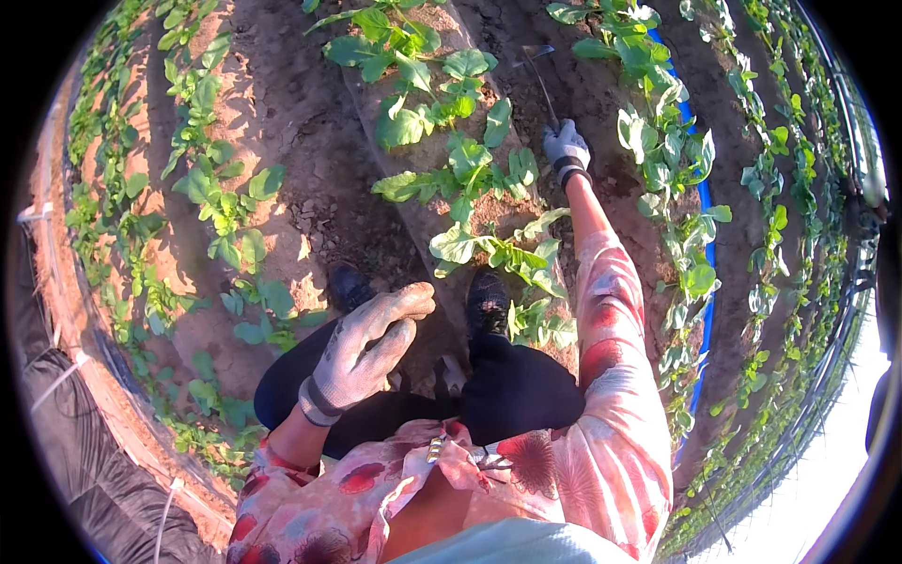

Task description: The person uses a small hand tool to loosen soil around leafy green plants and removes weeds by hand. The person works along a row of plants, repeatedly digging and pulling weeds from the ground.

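My right hand (566,144), in a pale knitted glove, reaches far forward and grips the handle of a small hand hoe (544,88). The hoe's thin neck runs away from me to a flat metal blade (537,52) at the soil in the furrow, between two rows of leafy plants. Close by on the left of that hand grows a broad-leaved plant (468,162). My left hand (370,345), in a soil-stained glove, hangs above my left knee with nothing visible in it; a gap shows between thumb and fingers.
My shoes (486,303) rest on the soil, beside a plant row (521,257). A blue hose or pipe (705,211) runs along the row on the right. Further rows (204,162) grow to the left, where a low border (91,381) bounds the bed.
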A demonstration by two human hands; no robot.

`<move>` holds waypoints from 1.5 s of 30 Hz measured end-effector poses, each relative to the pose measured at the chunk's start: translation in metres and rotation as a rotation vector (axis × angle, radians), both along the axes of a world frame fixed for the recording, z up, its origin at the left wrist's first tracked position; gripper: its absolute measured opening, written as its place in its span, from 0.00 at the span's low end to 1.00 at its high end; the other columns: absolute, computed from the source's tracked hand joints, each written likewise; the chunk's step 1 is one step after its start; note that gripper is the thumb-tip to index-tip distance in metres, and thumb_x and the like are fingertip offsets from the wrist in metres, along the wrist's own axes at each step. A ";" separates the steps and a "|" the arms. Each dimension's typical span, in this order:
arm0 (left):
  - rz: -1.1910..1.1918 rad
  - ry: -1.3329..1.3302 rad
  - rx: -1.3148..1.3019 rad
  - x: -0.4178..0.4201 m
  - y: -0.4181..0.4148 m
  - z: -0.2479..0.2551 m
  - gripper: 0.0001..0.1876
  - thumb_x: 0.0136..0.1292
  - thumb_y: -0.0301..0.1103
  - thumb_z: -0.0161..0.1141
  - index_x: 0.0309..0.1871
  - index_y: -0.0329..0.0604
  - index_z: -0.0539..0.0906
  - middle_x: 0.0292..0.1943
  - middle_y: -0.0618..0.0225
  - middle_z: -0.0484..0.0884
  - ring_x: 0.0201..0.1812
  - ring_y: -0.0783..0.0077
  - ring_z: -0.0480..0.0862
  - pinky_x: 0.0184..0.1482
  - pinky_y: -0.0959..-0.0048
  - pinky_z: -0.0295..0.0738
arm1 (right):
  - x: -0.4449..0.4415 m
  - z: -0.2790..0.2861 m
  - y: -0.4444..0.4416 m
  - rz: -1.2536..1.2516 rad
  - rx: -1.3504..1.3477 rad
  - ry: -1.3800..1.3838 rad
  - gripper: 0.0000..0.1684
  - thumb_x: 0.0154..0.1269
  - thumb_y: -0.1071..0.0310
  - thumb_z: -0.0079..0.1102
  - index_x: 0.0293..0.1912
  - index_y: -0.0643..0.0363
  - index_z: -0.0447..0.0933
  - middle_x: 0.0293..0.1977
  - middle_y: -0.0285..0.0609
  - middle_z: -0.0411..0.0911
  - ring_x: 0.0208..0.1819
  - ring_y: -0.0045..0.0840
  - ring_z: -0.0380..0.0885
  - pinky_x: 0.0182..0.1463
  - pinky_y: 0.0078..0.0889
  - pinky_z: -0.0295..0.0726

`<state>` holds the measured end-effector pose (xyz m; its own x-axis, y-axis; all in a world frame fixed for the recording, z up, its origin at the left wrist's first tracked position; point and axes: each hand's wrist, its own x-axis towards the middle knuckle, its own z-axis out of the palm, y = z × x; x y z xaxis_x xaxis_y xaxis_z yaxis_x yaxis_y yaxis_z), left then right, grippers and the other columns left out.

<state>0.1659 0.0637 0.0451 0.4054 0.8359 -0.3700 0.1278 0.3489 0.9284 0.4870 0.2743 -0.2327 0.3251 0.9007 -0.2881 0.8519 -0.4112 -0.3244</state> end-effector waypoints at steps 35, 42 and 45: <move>-0.047 0.010 0.024 0.001 0.007 0.009 0.19 0.69 0.30 0.48 0.59 0.30 0.71 0.50 0.56 0.79 0.54 0.65 0.78 0.59 0.69 0.67 | 0.029 -0.044 -0.013 0.051 -0.125 -0.085 0.30 0.66 0.42 0.39 0.47 0.59 0.74 0.43 0.57 0.78 0.48 0.47 0.77 0.52 0.47 0.74; -0.068 0.051 0.043 0.003 0.008 0.008 0.18 0.69 0.28 0.47 0.60 0.29 0.71 0.50 0.55 0.79 0.54 0.65 0.78 0.59 0.70 0.67 | 0.019 -0.041 -0.016 -0.012 -0.141 -0.085 0.30 0.67 0.43 0.36 0.48 0.59 0.74 0.44 0.57 0.78 0.49 0.48 0.76 0.52 0.48 0.74; -0.044 0.038 0.035 0.002 0.006 0.005 0.18 0.69 0.28 0.46 0.60 0.29 0.70 0.51 0.55 0.79 0.54 0.66 0.78 0.59 0.70 0.67 | 0.031 -0.045 -0.036 -0.115 -0.224 -0.064 0.30 0.66 0.42 0.38 0.47 0.58 0.73 0.46 0.58 0.77 0.50 0.48 0.76 0.53 0.47 0.74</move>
